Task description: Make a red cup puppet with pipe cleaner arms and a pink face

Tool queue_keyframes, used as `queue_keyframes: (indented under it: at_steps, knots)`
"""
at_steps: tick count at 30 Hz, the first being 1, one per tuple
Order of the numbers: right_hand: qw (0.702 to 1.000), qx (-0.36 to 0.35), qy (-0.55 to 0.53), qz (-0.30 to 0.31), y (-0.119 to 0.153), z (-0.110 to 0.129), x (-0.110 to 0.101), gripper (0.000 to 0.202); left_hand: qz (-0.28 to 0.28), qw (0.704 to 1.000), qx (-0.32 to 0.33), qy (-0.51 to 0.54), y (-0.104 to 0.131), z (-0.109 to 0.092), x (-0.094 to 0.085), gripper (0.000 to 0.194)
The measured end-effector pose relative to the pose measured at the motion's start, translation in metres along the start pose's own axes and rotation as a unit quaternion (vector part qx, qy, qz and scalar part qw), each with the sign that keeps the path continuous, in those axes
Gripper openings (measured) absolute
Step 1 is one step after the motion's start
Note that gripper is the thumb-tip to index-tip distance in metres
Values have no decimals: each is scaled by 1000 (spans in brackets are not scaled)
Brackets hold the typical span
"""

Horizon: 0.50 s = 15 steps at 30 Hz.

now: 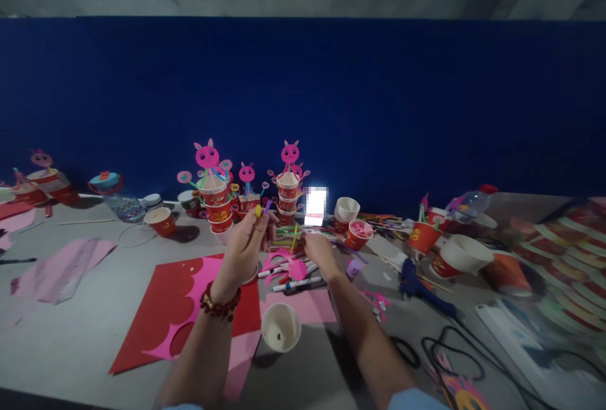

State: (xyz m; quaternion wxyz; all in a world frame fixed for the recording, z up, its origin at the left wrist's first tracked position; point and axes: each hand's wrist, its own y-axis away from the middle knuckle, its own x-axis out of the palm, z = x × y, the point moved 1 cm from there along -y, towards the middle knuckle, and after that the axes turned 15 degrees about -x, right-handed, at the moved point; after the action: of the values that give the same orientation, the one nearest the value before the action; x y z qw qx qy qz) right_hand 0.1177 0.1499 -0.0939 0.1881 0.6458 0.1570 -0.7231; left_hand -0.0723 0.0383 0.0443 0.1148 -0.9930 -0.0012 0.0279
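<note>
My left hand [249, 239] is raised over the table, its fingers closed around thin coloured stems that look like pipe cleaners. A yellow end [258, 211] and a purple end [267, 206] stick up from it. Further right, my right hand [318, 249] reaches down to a pile of coloured pipe cleaners [284, 231], fingers bent together. What its fingertips pinch is hidden. Beside them a yellow pipe cleaner [294, 239] points upward. Below the hands lie several markers [297, 284] and a pink paper disc [297, 268]. Nearer me stands a white-rimmed paper cup [281, 329].
Stacked red cup figures with pink heads [207, 157] line the back by the blue wall [303, 100]. Red paper [151, 309] lies left. At right are a blue glue gun [423, 290], its black cord [466, 334], and blurred cup stacks [568, 258]. A lit screen [315, 205] stands behind.
</note>
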Motion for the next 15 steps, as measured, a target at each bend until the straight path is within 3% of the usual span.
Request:
queue_keyframes:
  at_steps: [5,9,15]
  knots:
    - [999,3,14,-40,2,0,-2,32,-6,1000,3,-8,0,-1,0,27]
    - [999,6,20,-34,11,2,-2,32,1,1000,8,-11,1,-1,0,26]
    - [998,-60,12,-22,26,19,2,30,5,1000,5,-9,0,1,1,25]
